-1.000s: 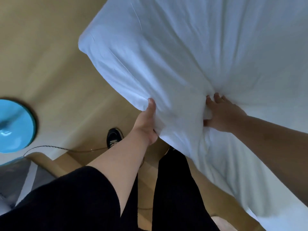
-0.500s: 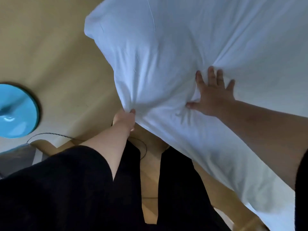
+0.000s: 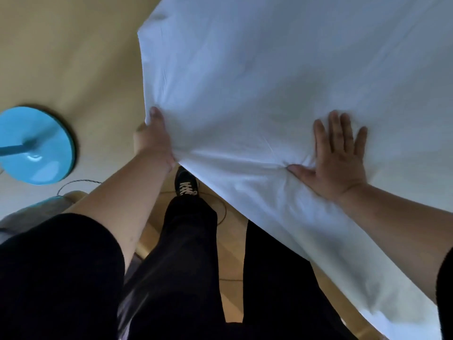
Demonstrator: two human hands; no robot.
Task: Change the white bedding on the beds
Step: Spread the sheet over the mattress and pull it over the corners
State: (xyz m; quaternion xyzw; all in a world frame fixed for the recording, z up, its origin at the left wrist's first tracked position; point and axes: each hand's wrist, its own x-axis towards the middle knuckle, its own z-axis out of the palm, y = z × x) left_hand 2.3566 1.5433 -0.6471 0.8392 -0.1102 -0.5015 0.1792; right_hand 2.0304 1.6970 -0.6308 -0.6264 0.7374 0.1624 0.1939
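Black short sleeves, bare forearms, black trousers, black shoe with white laces

Dim, soft shadows; wide-angle warp at edges, slight motion blur.

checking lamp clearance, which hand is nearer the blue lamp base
Left. The left hand grips the white sheet edge just right of the blue lamp base; the right hand presses flat farther right.
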